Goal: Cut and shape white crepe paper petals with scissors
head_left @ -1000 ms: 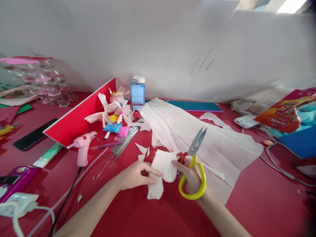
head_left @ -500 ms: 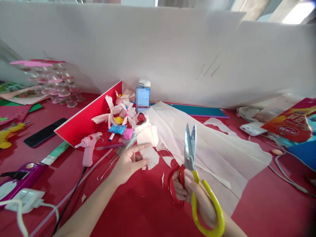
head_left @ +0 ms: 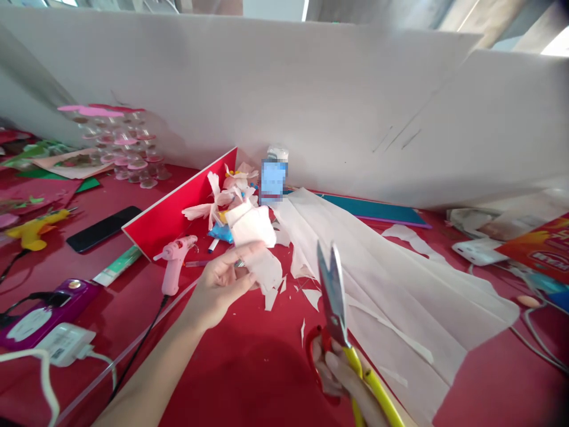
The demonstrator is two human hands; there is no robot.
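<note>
Left hand (head_left: 220, 284) pinching a torn piece of crepe paper (head_left: 251, 228), right hand (head_left: 331, 373) clamping yellow-handled scissors (head_left: 331, 290) with blades parted, just beside a long crepe sheet (head_left: 400, 308)

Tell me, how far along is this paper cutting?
Done: pale paper flowers stand by the red board, and scraps lie about. In hand: the left hand holds a cut piece of crepe paper; the right hand holds open yellow-handled scissors. Left: a long crepe paper sheet lies mostly uncut.
</note>
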